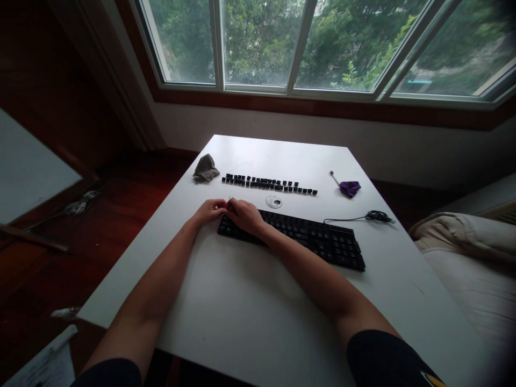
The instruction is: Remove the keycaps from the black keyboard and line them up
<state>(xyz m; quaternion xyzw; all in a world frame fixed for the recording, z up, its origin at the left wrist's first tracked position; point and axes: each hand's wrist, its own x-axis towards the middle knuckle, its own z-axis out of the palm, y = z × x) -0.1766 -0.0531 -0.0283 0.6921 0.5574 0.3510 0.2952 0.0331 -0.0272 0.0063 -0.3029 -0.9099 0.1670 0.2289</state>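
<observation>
A black keyboard (298,232) lies slanted across the white table. My left hand (210,210) is at its upper left corner, fingers pinched together; whatever they hold is too small to make out. My right hand (245,215) meets it there, closed on a small tool with thin wire ends pointing up, which looks like a keycap puller (230,199). Just beyond the hands, loose black keycaps (266,183) stand in two rows. A small round, clear-looking dish or lid (273,201) sits between the keycaps and the keyboard.
A crumpled grey cloth (206,169) is at the table's far left. On the right lie a purple cloth (349,188) with a small brush (334,176) and the keyboard's bundled cable (378,216). The white table's (226,301) edges border red flooring and a beige padded seat (463,258).
</observation>
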